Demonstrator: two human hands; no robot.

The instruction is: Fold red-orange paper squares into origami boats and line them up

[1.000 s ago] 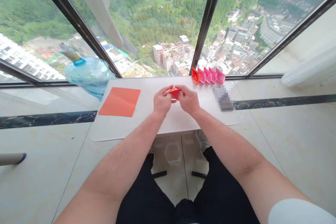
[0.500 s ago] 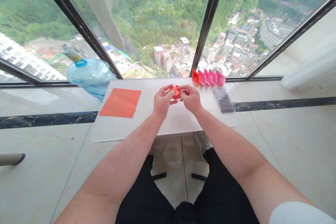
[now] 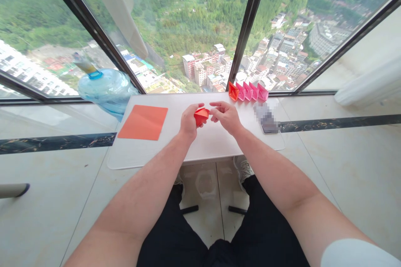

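Note:
My left hand (image 3: 189,120) is closed around a red-orange folded paper piece (image 3: 201,116), an origami shape with a pointed right end. Part of the paper is hidden behind the fingers. Just to its right is my right hand (image 3: 227,117), its index finger stretched out and thumb apart from it. The fingertips come very close to the paper's point; whether they touch it I cannot tell. Both hands are above the white table (image 3: 150,152). To the left lies a flat orange sheet of paper (image 3: 144,122).
Along the table's back right edge stand an orange folded paper piece (image 3: 233,91) and several pink folded ones (image 3: 250,91) in a row. A blurred-out object (image 3: 267,119) lies at the right end. A large blue water bottle (image 3: 106,89) stands behind the left corner, by the window.
The fingers of my right hand have opened off the folded paper. My left hand has moved slightly left and down with it, and the paper now shows a different side.

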